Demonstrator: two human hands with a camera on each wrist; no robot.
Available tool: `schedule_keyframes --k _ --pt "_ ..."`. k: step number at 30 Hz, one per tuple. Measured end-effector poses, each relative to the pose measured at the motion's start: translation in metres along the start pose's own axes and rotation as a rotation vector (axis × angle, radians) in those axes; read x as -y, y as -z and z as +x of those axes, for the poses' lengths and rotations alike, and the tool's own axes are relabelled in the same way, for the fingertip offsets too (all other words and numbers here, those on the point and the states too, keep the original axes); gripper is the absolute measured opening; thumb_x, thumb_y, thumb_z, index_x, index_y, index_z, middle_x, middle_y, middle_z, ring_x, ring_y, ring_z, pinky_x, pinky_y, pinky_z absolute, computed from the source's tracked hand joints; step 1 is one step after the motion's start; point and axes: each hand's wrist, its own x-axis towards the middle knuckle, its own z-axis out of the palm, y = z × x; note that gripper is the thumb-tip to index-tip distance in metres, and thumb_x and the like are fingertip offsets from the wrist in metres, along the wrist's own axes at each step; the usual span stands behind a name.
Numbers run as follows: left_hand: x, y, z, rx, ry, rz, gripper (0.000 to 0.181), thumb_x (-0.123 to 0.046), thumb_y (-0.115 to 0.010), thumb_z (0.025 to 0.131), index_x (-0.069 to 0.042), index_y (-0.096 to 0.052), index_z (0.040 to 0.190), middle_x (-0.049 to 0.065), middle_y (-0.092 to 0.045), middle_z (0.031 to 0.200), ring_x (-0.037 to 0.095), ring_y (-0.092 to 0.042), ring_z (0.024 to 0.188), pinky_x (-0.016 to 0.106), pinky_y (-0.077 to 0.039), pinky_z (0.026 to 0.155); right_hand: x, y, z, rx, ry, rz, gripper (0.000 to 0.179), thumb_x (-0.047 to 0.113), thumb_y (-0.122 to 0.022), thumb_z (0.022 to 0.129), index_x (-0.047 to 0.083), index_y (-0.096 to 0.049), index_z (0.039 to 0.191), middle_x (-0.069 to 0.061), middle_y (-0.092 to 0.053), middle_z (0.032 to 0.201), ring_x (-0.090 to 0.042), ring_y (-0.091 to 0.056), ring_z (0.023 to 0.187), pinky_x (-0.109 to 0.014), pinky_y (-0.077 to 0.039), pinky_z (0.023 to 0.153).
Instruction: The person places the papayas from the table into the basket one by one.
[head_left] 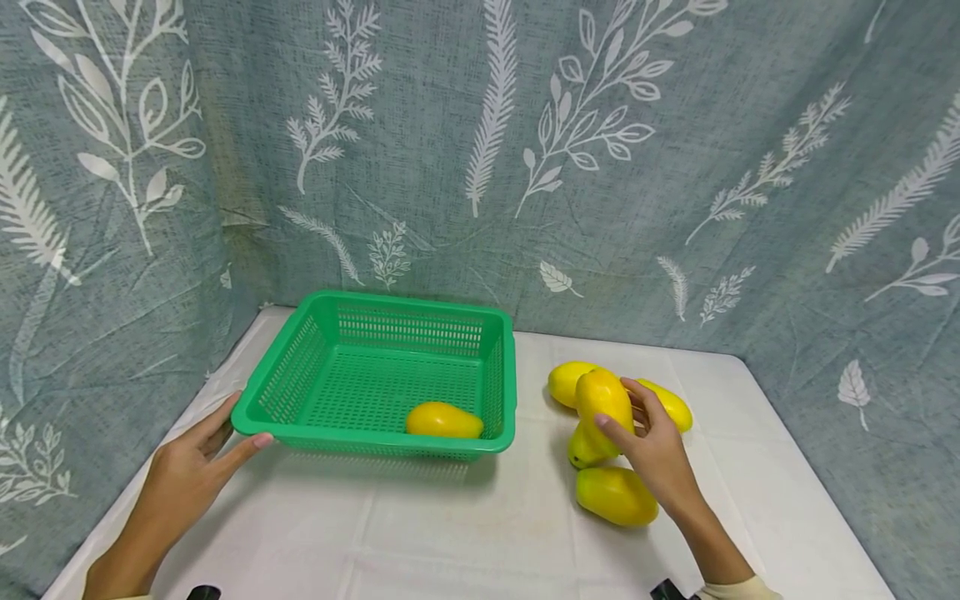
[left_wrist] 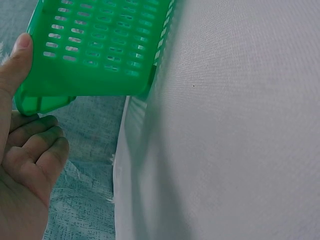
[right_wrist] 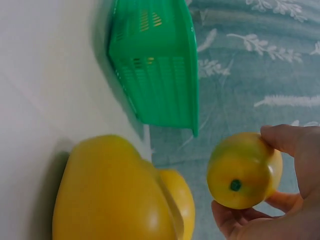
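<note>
My left hand (head_left: 183,475) holds the near left corner of a green plastic basket (head_left: 375,444), its thumb against the wall and fingers by the rim. One yellow papaya (head_left: 444,420) lies inside, near the basket's front right. On the right, my right hand (head_left: 660,442) grips another yellow papaya (head_left: 602,400) between thumb and fingers, raised above the table. In the right wrist view, the held papaya (right_wrist: 240,170) turns its green stem end to the camera. Below it in the head view is a papaya with a greenish tip (head_left: 585,454), partly hidden.
More papayas lie around my right hand: one at the back left (head_left: 566,383), one at the back right (head_left: 670,406) and one in front (head_left: 617,497). A white cloth (head_left: 420,533) covers the table. Blue-grey leaf-patterned curtains (head_left: 450,167) hang behind and at both sides.
</note>
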Motion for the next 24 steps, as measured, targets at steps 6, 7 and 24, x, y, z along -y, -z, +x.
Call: schedule_keyframes --k 6,7,24 --pt "0.000 0.000 0.000 -0.004 -0.008 -0.016 0.083 -0.035 -0.078 0.100 -0.003 -0.036 0.164 0.034 -0.048 0.151 -0.034 -0.032 0.105 -0.008 -0.033 0.078 0.007 -0.010 0.001 0.007 0.015 0.017 0.077 0.045 -0.073 0.101 0.015 -0.039 0.163 -0.012 -0.045 0.162 -0.035 -0.049 0.143 -0.057 -0.043 0.117" --pt "0.000 0.000 0.000 -0.007 -0.012 -0.023 0.083 -0.035 -0.078 0.100 -0.003 -0.036 0.164 0.034 -0.048 0.151 -0.034 -0.032 0.105 -0.008 -0.033 0.078 0.008 -0.012 0.002 0.011 0.017 0.021 0.077 0.045 -0.073 0.101 0.015 -0.039 0.163 -0.012 -0.045 0.161 -0.035 -0.049 0.143 -0.056 -0.043 0.117" --pt "0.002 -0.001 0.001 0.004 -0.030 -0.034 0.081 -0.033 -0.076 0.101 -0.004 -0.035 0.165 0.034 -0.045 0.154 -0.027 -0.034 0.114 -0.007 -0.037 0.079 0.039 -0.041 0.004 0.074 0.097 0.141 0.072 0.035 -0.078 0.099 0.016 -0.044 0.160 -0.009 -0.056 0.150 -0.027 -0.057 0.133 -0.034 -0.054 0.104"
